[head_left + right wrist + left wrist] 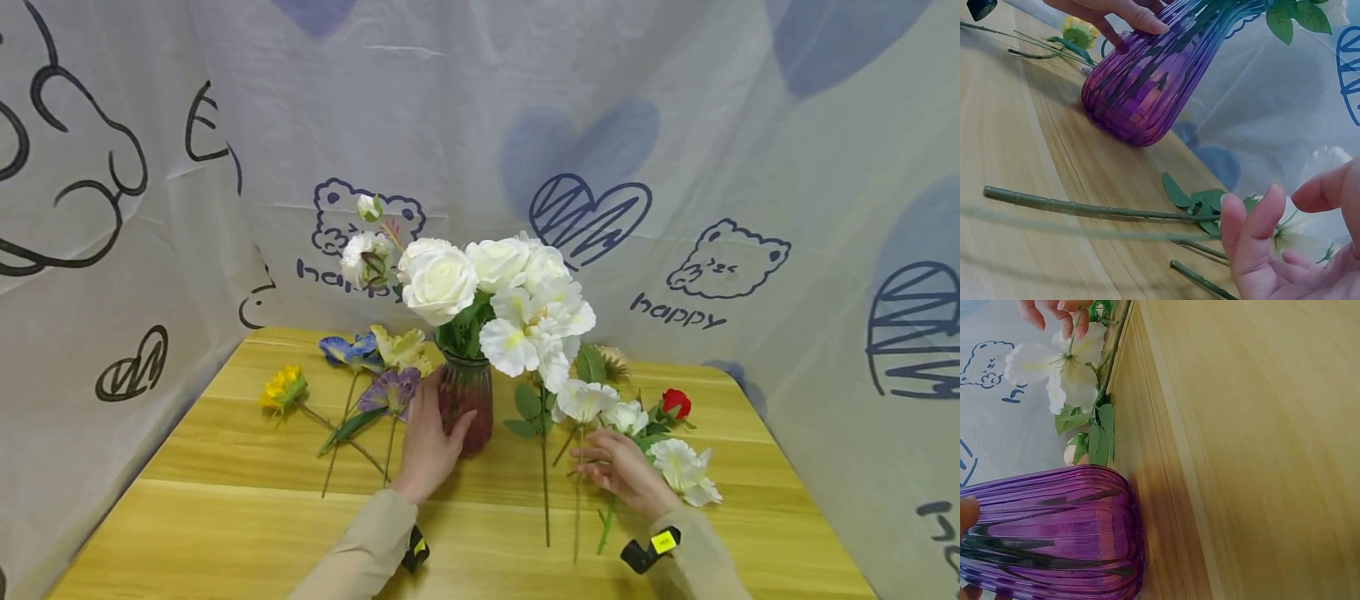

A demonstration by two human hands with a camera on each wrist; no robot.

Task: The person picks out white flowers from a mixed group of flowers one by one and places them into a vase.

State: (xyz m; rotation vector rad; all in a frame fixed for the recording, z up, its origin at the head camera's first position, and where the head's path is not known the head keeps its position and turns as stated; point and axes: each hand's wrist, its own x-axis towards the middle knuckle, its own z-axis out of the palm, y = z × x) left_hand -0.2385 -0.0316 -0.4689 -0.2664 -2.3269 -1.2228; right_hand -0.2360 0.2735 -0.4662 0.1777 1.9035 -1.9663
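My left hand (430, 446) is curled round the ribbed glass vase (467, 408), which stands upright with white flowers (441, 285) in its mouth. Green stems show through the purple glass (1054, 531) in the left wrist view. Right of the vase, my right hand (626, 475) pinches the thin stem of a white flower (583, 402) between thumb and fingers. That flower (1071, 365) shows just beyond the fingertips in the left wrist view. In the right wrist view the held stem is blurred, and the fingers (1266, 244) partly cover the bloom.
Left of the vase lie a yellow flower (283, 389), a blue flower (351, 350), a pale yellow flower (402, 348) and a purple flower (392, 392). To the right lie a red rose (676, 404), a white flower (684, 471) and several stems. A printed cloth (465, 108) hangs behind the table.
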